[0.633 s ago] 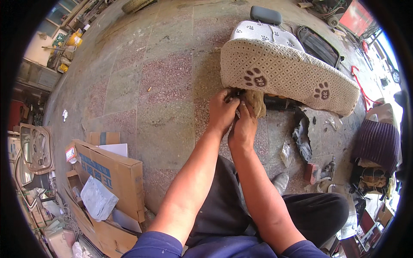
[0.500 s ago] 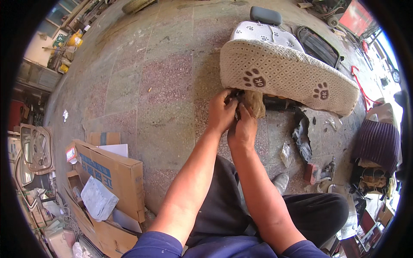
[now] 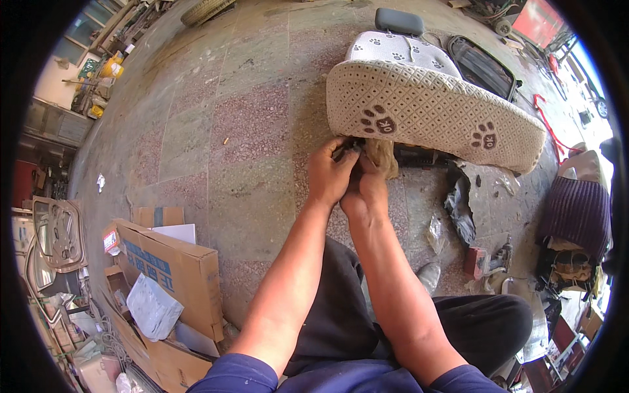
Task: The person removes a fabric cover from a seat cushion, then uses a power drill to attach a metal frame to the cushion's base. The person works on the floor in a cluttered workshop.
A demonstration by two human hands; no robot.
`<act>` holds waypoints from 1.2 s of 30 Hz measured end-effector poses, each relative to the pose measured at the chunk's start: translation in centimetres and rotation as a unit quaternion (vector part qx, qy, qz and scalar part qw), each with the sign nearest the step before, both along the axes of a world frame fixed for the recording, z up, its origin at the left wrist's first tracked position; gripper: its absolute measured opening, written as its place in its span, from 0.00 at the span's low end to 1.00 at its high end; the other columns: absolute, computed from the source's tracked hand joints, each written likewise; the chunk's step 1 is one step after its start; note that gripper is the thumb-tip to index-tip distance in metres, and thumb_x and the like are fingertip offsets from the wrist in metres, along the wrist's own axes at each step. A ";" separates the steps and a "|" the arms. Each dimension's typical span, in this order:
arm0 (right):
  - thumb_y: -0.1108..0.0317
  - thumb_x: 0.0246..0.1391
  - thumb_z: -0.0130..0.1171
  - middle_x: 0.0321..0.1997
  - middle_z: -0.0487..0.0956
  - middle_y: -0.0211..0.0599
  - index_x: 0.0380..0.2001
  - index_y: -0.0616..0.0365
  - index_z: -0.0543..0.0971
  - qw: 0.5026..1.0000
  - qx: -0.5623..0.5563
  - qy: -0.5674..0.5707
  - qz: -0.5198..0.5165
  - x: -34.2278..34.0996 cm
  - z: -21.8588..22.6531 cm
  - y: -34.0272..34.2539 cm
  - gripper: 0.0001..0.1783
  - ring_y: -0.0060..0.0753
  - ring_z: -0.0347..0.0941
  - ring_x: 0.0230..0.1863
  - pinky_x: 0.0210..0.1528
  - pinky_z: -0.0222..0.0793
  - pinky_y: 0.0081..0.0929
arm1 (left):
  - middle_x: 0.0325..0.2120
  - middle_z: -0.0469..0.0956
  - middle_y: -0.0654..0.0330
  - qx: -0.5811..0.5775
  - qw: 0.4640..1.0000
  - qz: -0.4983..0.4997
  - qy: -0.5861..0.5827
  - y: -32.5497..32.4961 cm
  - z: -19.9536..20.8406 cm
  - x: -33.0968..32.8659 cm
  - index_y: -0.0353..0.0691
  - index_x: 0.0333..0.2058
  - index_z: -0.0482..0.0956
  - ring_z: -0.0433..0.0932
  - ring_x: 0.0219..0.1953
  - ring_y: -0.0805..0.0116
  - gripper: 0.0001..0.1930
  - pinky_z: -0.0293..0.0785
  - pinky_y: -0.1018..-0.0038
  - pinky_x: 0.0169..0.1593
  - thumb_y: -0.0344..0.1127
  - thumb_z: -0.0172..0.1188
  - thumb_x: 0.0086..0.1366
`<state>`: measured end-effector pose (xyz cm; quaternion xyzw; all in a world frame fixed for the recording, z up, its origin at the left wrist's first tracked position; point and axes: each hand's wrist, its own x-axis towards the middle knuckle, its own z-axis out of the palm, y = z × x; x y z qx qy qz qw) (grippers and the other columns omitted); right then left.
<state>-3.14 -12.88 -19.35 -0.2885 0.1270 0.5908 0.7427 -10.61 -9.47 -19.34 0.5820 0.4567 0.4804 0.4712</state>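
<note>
A vehicle seat with a cream, paw-print cover lies on the floor ahead of me, its dark headrest at the far end. At the underside of its near left edge my two hands work close together. My left hand has its fingers curled against a small dark part there, too hidden to name. Just beside it, my right hand is closed, fingertips under the edge. Crumpled tan material hangs from the seat next to the right fingers. Dark metal framework shows under the cover farther right.
A torn black sheet and a clear plastic bag lie right of my arms, near a red box. Cardboard boxes stand at left. A purple ribbed cover sits at far right, and a tire lies far off.
Both hands have shifted slightly left in the picture, along with the seat's near edge. The right fingers are tucked farther in beside the tan material. Otherwise the scene looks the same.
</note>
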 end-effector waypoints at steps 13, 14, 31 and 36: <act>0.70 0.80 0.54 0.66 0.83 0.44 0.66 0.61 0.80 1.000 0.002 -0.028 -0.003 1.0 -0.1 0.1 0.18 0.42 0.80 0.66 0.73 0.76 0.42 | 0.45 0.88 0.40 0.130 0.980 0.027 0.147 0.2 0.0 0.1 0.36 0.52 0.87 0.88 0.47 0.37 0.18 0.85 0.53 0.51 0.27 0.69 0.62; 0.70 0.80 0.53 0.66 0.83 0.44 0.66 0.61 0.80 1.000 0.001 -0.030 -0.003 1.0 -0.1 0.0 0.18 0.42 0.79 0.67 0.73 0.75 0.41 | 0.45 0.88 0.40 0.135 0.977 0.031 0.160 0.2 0.1 0.2 0.36 0.51 0.87 0.87 0.46 0.35 0.17 0.85 0.51 0.51 0.27 0.69 0.62; 0.66 0.71 0.66 0.39 0.86 0.30 0.45 0.56 0.86 0.927 -0.073 -0.287 0.228 13.1 -6.5 -7.6 0.07 0.29 0.82 0.36 0.44 0.81 0.31 | 0.44 0.88 0.42 0.275 0.915 0.072 0.285 0.4 -1.9 0.1 0.32 0.54 0.83 0.89 0.46 0.40 0.15 0.85 0.53 0.49 0.26 0.69 0.69; 0.63 0.69 0.69 0.35 0.85 0.31 0.41 0.60 0.87 0.859 -0.224 -0.450 0.093 25.7 -9.1 -13.0 0.10 0.25 0.80 0.32 0.39 0.81 0.29 | 0.49 0.87 0.43 0.290 0.914 0.068 0.274 0.8 -2.3 0.7 0.29 0.56 0.81 0.90 0.49 0.44 0.15 0.87 0.57 0.50 0.24 0.67 0.73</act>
